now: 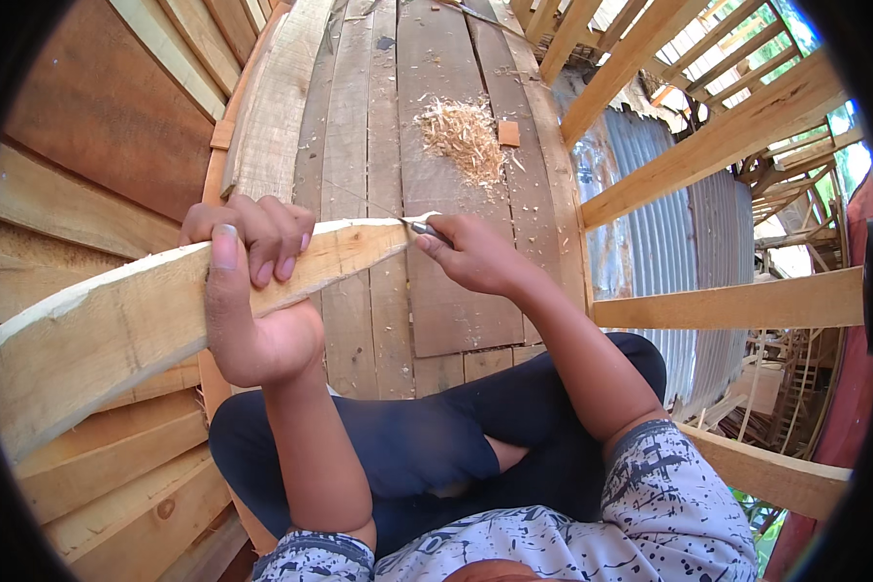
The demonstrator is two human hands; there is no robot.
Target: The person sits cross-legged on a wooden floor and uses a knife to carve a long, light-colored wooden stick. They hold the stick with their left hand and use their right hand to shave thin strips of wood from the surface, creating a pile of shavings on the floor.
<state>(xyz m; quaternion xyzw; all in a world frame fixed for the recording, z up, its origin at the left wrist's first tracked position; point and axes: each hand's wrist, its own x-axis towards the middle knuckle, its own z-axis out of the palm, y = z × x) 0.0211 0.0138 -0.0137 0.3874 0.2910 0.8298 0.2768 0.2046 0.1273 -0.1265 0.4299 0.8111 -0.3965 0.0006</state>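
Note:
A long, pale wooden board [107, 339] slants across from the left rim, narrowing to a point near the middle. My left hand [265, 231] is wrapped over it a little behind the narrow end, with the thumb up along the near face. At the tip, my right hand [470, 254] is closed round a small knife [422, 229]. Only a short dark and grey part of the knife shows ahead of the fingers, touching the board's end. Its blade is seen nearly edge-on and is hard to make out. A thin shaving curls at the tip.
I sit with bent legs [398, 436] on a plank floor [359, 320]. Ahead lie a heap of wood shavings [461, 136] and a small square wood piece [508, 133]. A board wall [107, 116] stands left; slatted railing [727, 299] and corrugated metal sheets [640, 204] are right.

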